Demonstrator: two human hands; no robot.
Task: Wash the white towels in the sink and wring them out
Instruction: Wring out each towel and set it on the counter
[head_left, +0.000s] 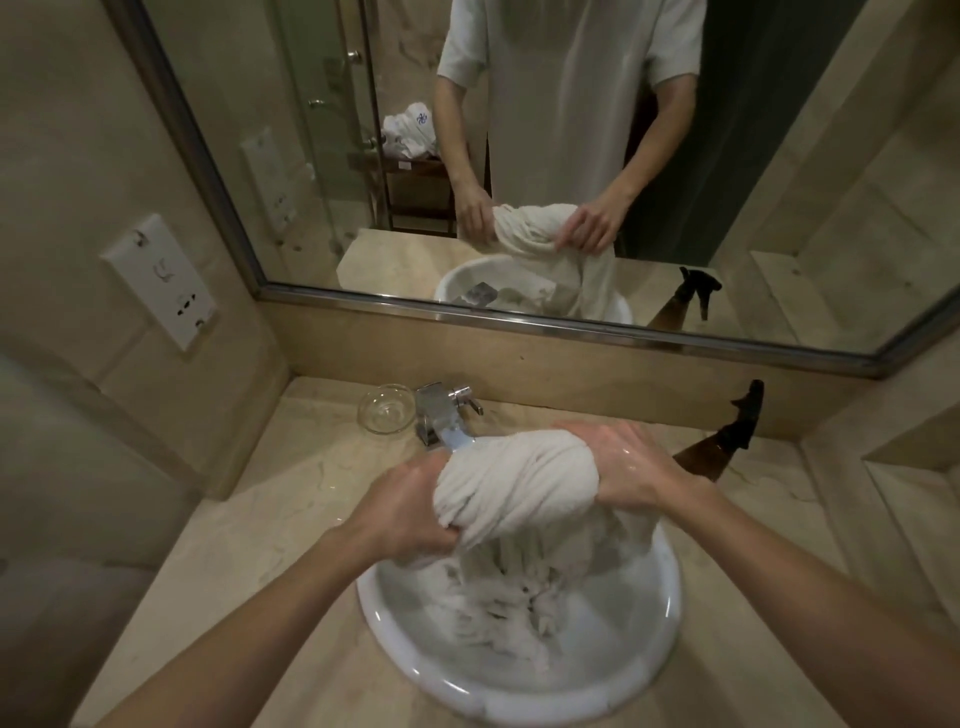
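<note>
A wet white towel (514, 483) is bunched into a thick twisted roll above the round white sink (395, 644). My left hand (410, 509) grips its near left end. My right hand (628, 467), wet and shiny, grips the far right end. The rest of the towel hangs down from the roll and piles up in the sink bowl (498, 608). The chrome faucet (441, 415) stands just behind the roll, its spout partly hidden by the towel.
A small glass bowl (385, 409) sits left of the faucet on the beige marble counter (249, 519). A brown spray bottle (722, 441) lies at the right behind my right hand. A wide mirror (519, 156) spans the back wall; a socket plate (161, 280) is on the left wall.
</note>
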